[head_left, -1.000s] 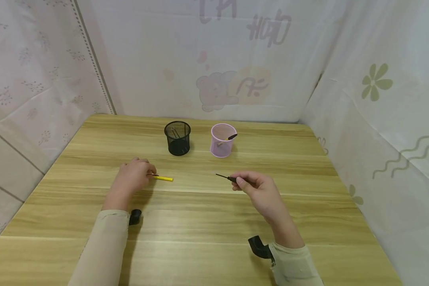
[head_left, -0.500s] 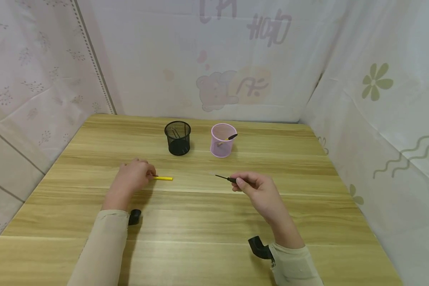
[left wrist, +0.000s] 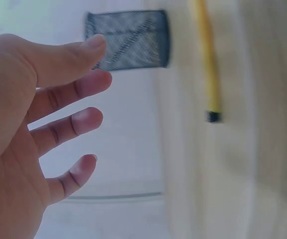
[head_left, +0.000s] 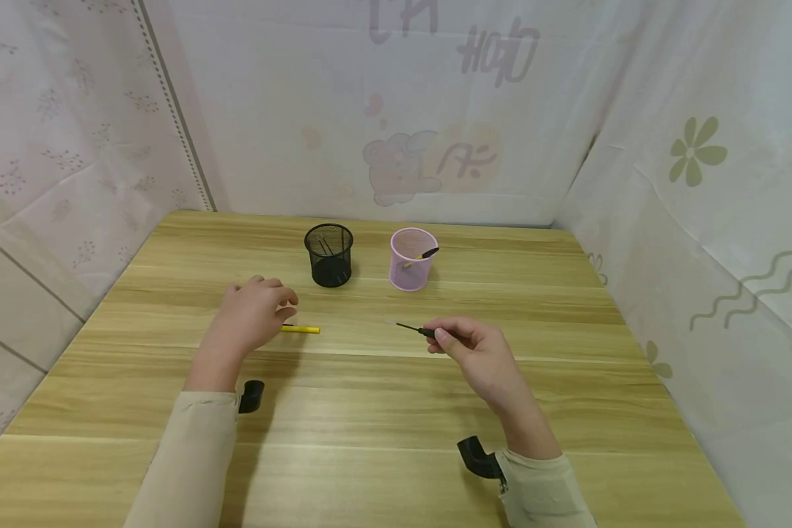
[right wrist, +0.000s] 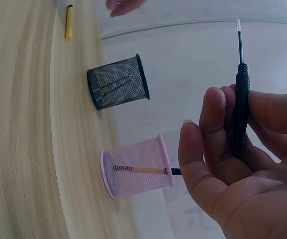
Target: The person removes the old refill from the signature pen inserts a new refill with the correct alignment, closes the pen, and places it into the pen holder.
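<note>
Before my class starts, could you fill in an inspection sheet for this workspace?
Surface: wood-grain table.
Job's things: yellow stick, black-ended, lying on the table; slim black-handled tool; black mesh cup, upright, holding thin rods; pink mesh cup, upright, holding a black-and-yellow stick.
Clutter: nothing seen.
Left grip: holding nothing, near the yellow stick.
Right grip: pinching the slim black-handled tool.
Cables: nothing seen.
Surroundings: printed fabric walls at left, back and right.
</note>
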`<action>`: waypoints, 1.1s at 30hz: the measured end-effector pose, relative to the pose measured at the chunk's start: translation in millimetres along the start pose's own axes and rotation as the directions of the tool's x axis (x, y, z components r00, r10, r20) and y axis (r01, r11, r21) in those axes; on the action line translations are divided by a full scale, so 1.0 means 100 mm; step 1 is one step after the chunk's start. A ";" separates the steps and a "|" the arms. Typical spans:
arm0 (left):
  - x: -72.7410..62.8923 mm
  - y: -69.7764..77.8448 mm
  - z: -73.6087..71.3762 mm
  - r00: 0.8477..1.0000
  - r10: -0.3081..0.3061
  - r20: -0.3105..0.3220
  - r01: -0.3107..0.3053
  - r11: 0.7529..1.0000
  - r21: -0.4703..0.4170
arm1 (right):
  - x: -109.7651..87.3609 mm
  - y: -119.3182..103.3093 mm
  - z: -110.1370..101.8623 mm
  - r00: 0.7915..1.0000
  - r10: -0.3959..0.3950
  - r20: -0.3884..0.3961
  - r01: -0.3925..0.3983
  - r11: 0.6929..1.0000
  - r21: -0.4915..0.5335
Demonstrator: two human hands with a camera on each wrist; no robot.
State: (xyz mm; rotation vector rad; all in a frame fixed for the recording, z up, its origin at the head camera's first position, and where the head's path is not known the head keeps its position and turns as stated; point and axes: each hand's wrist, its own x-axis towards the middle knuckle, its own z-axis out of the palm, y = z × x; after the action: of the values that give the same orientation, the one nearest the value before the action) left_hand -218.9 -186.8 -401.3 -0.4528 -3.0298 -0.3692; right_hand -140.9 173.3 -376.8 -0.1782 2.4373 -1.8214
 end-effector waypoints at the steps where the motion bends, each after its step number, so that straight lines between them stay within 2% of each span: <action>1: -0.01 0.04 -0.04 1.000 0.007 -0.016 -0.007 1.000 0.001 | 0.00 0.00 0.00 1.000 0.000 0.001 0.000 1.000 0.001; 8: -0.10 0.34 -0.26 0.990 0.069 -0.126 -0.066 0.997 0.030 | 0.00 0.00 -0.01 1.000 -0.005 0.003 0.005 1.000 -0.002; 13: -0.18 0.58 -0.36 0.969 0.152 -0.197 -0.145 0.988 0.051 | 0.00 0.02 0.01 1.000 -0.016 0.003 0.016 1.000 -0.002; 16: -0.24 0.74 -0.36 0.946 0.222 -0.237 -0.208 0.975 0.084 | 0.00 0.03 0.02 1.000 -0.026 0.005 0.026 1.000 -0.001; 21: -0.32 1.00 -0.30 0.892 0.344 -0.292 -0.318 0.939 0.133 | 0.00 0.05 0.05 0.999 -0.039 0.007 0.039 0.999 -0.011; 25: -0.36 1.16 -0.21 0.857 0.399 -0.326 -0.381 0.917 0.121 | 0.00 0.07 0.08 0.999 -0.046 0.011 0.046 0.998 -0.032; 29: -0.40 1.23 -0.11 0.850 0.409 -0.332 -0.400 0.911 0.097 | 0.00 0.09 0.11 0.998 -0.051 0.029 0.052 0.997 -0.053; 33: -0.41 1.25 -0.04 0.865 0.400 -0.303 -0.394 0.915 0.085 | -0.01 0.09 0.12 0.999 -0.030 0.037 0.033 0.996 -0.077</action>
State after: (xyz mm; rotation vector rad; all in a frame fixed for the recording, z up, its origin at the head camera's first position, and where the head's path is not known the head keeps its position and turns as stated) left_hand -142.6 -83.4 -373.2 -0.9016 -2.5435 -0.3427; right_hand -138.7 164.2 -388.9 -0.2543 2.4965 -1.7216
